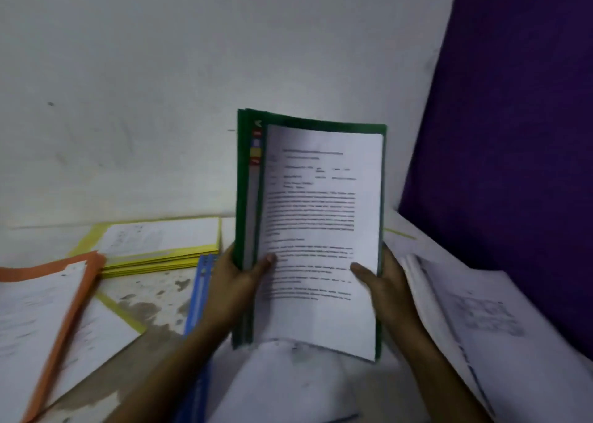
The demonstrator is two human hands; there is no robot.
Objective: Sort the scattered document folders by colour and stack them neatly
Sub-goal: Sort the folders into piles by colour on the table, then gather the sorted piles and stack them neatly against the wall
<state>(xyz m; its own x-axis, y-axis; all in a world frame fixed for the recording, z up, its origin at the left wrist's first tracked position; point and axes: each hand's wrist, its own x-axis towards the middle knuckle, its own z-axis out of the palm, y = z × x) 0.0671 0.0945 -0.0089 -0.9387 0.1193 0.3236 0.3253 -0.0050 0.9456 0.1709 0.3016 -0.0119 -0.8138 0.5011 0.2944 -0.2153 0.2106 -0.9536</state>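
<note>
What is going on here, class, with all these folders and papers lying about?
A person holds a bundle of green folders upright. The left hand grips its lower left edge and the right hand its lower right edge, both thumbs on the front page. The yellow folders lie stacked by the wall on the left, with an orange folder nearer at far left and a blue folder beside the left forearm. Loose white papers lie on the right.

The left hand (236, 283) and right hand (388, 286) grip upright green folders (242, 166), thumbs on the printed front sheet (321, 230). Yellow folders (160, 259) lie left of the left fingers, loose papers (487, 320) beside the right.
</note>
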